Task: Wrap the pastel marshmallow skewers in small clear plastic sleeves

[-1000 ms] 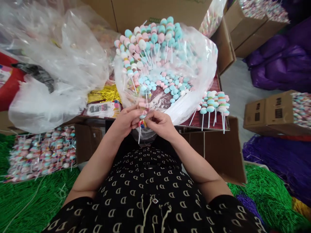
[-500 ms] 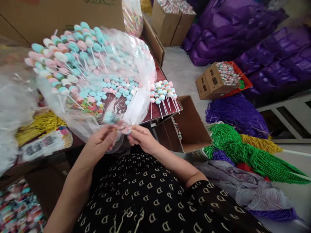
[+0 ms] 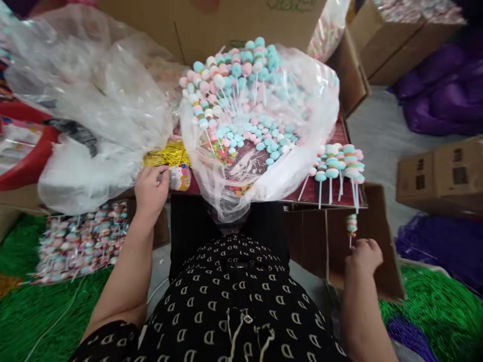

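Touching flat white printed packets (image 3: 180, 177) on dark-red bench (image 3: 341, 133), left hand (image 3: 152, 185): fingers bent, grip partly closed; cannot tell whether packet is pinched. Right hand (image 3: 364, 255): fingers curled beside striped pastel marshmallow skewer (image 3: 351, 224) over open brown cardboard box (image 3: 378, 217); cannot tell whether stick is held.

The left hand (image 3: 151, 191) hides part of the printed cards (image 3: 181, 178); the frame's edge crops a red basin (image 3: 28, 172).
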Motion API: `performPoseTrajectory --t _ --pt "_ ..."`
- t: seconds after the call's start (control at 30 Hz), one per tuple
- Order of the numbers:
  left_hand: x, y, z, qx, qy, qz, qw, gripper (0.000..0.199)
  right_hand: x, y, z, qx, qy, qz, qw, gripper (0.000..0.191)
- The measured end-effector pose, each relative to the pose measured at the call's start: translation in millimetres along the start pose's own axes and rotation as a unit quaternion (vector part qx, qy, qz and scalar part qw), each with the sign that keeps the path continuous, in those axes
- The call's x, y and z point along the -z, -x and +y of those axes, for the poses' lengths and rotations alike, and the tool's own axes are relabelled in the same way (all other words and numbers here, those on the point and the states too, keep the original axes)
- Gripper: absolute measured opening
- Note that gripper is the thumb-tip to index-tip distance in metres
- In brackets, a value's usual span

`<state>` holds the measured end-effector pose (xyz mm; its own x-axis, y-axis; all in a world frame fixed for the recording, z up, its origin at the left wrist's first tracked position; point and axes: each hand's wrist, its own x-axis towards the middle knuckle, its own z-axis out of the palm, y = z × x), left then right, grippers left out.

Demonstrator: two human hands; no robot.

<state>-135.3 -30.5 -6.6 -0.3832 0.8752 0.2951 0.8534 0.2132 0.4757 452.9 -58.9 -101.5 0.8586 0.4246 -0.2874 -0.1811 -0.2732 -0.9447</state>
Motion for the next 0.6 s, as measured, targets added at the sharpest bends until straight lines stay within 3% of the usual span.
performPoseTrajectory --t 0.1,0.17,0.27,0.37,0.4,0.43,0.6 --pt "-4.5 -7 -13 0.000 -0.079 -0.038 0.996 0.037 -8 2 -12 0.055 -0.021 0.072 0.996 0.026" --pt "-9.9 -11 -14 0.003 -0.105 -0.061 0.993 0.035 -18 8 -27 0.087 -0.042 0.074 0.993 0.026" --pt "-17.8 -13 -12 0.017 -0.115 -0.085 0.990 0.028 -34 32 -53 0.158 -0.090 0.031 0.983 0.032" --pt "-22.8 -14 -13 0.028 -0.102 -0.084 0.991 0.022 -49 71 -77 0.233 -0.089 -0.008 0.968 0.035" --pt "-24.1 -15 -14 0.029 -0.098 -0.082 0.991 0.021 -54 85 -84 0.261 -0.097 0.005 0.960 0.034" --pt "-25.4 -15 -14 0.030 -0.096 -0.079 0.992 0.020 -58 99 -89 0.281 -0.086 -0.029 0.955 0.032" --pt "-31.8 -19 -15 0.045 -0.088 -0.068 0.993 0.018 -86 152 -92 0.288 -0.122 -0.109 0.943 0.014"
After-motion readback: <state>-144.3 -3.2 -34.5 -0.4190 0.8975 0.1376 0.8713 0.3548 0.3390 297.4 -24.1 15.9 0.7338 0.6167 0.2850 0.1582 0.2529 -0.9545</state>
